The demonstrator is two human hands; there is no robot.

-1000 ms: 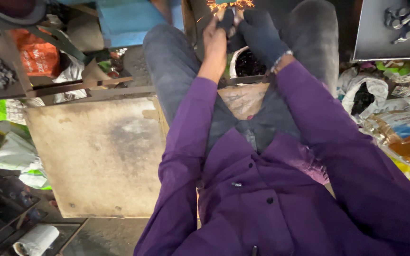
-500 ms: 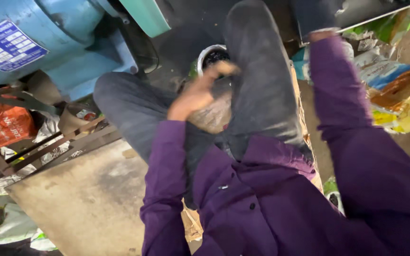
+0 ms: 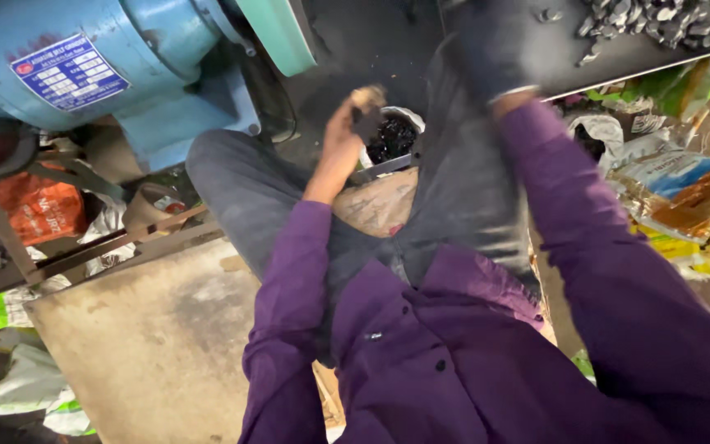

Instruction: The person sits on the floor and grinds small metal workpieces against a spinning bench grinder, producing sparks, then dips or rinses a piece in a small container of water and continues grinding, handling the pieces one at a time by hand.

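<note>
pinching a small dark piece in left hand (image 3: 347, 136), gloved right hand (image 3: 486, 57) blurred, grip unclear

A small dark piece (image 3: 366, 122), blurred and hard to make out, sat pinched in the fingers of the bare left hand (image 3: 345, 140), which was raised between the knees, just above a white-rimmed container (image 3: 391, 136). That container was filled with small dark, shiny bits and stood low between the legs, partly hidden by the hand and the knee. The right hand (image 3: 486, 57), in a dark glove, was stretched out to the edge of a dark flat tray (image 3: 569, 49). On the tray's far part lay a heap of small grey metal pieces (image 3: 647, 20), a few lying loose apart from the heap.
</note>
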